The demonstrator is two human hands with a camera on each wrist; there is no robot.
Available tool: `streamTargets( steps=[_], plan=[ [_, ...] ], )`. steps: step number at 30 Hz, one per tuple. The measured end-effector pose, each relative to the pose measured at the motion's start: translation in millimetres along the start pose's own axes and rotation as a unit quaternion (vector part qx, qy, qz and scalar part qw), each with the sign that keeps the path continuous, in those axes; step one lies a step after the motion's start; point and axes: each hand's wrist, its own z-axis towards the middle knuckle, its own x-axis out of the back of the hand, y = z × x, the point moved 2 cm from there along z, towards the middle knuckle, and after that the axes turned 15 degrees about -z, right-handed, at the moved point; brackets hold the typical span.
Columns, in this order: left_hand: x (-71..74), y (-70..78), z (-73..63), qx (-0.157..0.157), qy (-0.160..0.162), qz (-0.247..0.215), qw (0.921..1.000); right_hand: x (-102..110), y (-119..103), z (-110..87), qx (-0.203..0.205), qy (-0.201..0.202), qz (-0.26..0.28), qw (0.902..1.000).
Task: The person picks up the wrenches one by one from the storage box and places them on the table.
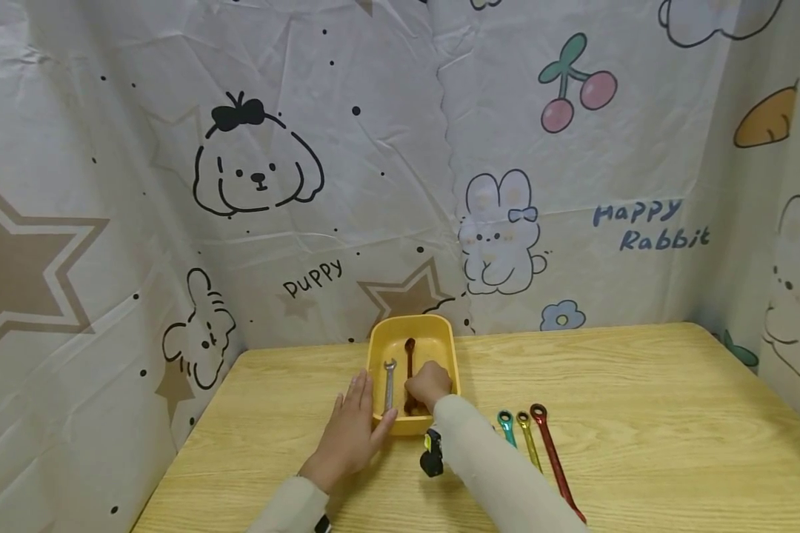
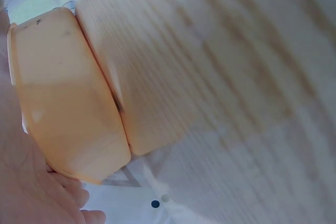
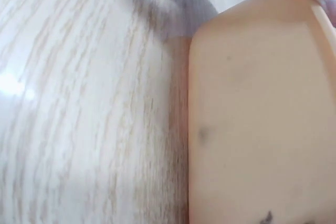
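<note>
A yellow plastic tray (image 1: pixel 412 426) stands near the back of the table, its outer wall (image 2: pixel 73 103) filling part of the left wrist view. My left hand (image 1: pixel 350 429) rests along the tray's left front rim, fingers straight and thumb at the front corner. Inside lie a silver wrench (image 1: pixel 390 386) on the left and a dark red wrench (image 1: pixel 410 360) in the middle, roughly parallel. My right hand (image 1: pixel 432 383) reaches over the front right of the tray, fingers curled and pinching the red wrench near its lower end. The right wrist view mostly shows the tray's side (image 3: pixel 257 108).
Right of the tray, a teal wrench (image 1: pixel 506 422), a yellow-green wrench (image 1: pixel 529 437) and a longer red wrench (image 1: pixel 553 451) lie side by side on the wooden table (image 1: pixel 667 414). My right sleeve partly covers them. A printed cloth (image 1: pixel 387 148) hangs behind the table.
</note>
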Motion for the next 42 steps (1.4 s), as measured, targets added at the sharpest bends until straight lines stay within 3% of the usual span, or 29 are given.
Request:
streamTargets(
  steps=[7,13,19,26,36,42],
  plan=[
    [-0.5,1.1,-1.8,-0.002,-0.004,-0.002,1.0000,-6.3,6.1,3.4,-0.029,-0.024,0.060,0.9975],
    [1.9,1.7,-1.9,-0.007,0.000,-0.001,1.0000,-9.0,7.0,6.4,-0.052,-0.063,0.182,0.9799],
    [3.2,1.6,-1.8,-0.007,-0.002,-0.002,1.0000,-10.0,5.6,8.0,-0.076,-0.079,0.208,0.9720],
    [4.2,2.1,-1.8,-0.004,-0.001,-0.008,1.0000,-13.2,2.4,8.8,-0.092,-0.102,0.307,0.9419],
    [3.3,4.0,-0.6,-0.001,-0.005,-0.010,0.9999,-4.5,-4.0,11.6,-0.087,-0.107,0.342,0.9296],
    [3.3,4.0,-0.1,0.001,-0.001,-0.011,0.9999,5.1,-5.6,9.7,-0.071,-0.117,0.335,0.9323]
  ],
)
